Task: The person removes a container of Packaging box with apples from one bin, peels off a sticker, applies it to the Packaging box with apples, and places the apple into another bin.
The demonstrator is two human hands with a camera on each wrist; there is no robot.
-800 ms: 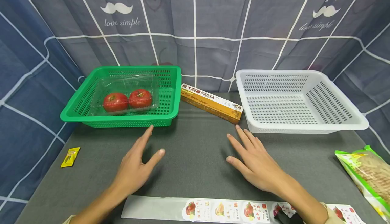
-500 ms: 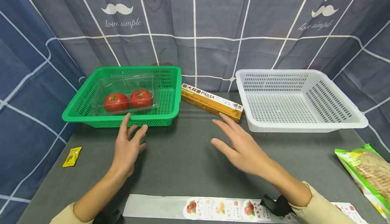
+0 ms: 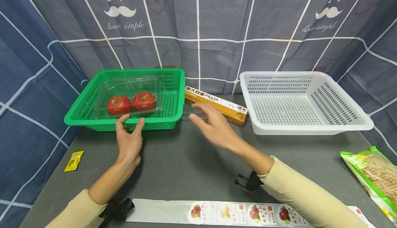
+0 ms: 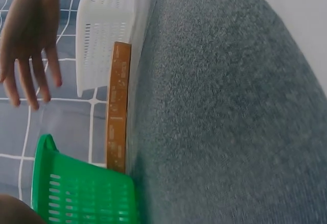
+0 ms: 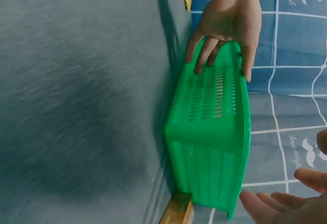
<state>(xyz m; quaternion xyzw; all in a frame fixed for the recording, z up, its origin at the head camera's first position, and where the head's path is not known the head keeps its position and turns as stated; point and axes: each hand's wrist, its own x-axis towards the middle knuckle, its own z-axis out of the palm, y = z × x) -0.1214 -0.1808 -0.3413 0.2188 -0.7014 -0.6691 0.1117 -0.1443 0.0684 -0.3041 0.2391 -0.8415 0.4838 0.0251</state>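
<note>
My left hand [image 3: 129, 142] is at the front rim of the green basket [image 3: 124, 122], index finger and thumb over the edge. In the right wrist view, the same left hand [image 5: 230, 20] has its other fingers along the perforated front wall. Inside the basket lies a clear plastic box [image 3: 130, 83] with two red tomatoes [image 3: 119, 105]. My right hand [image 3: 215, 126] is raised over the table, fingers loosely extended and holding nothing, and in the head view it overlaps the pasta box [image 3: 229, 109]. The left wrist view shows that right hand [image 4: 33, 45] with fingers apart.
A white basket [image 3: 310, 128] stands at the back right. Noodles in a green-edged bag [image 3: 372, 176] lie at the right edge, a small yellow packet [image 3: 74, 161] at the left. A strip of fruit stickers [image 3: 167, 210] runs along the front.
My left hand has moved forward and left onto the green basket's front rim. The right hand has shifted left and forward, in front of the pasta box. The baskets have stayed put.
</note>
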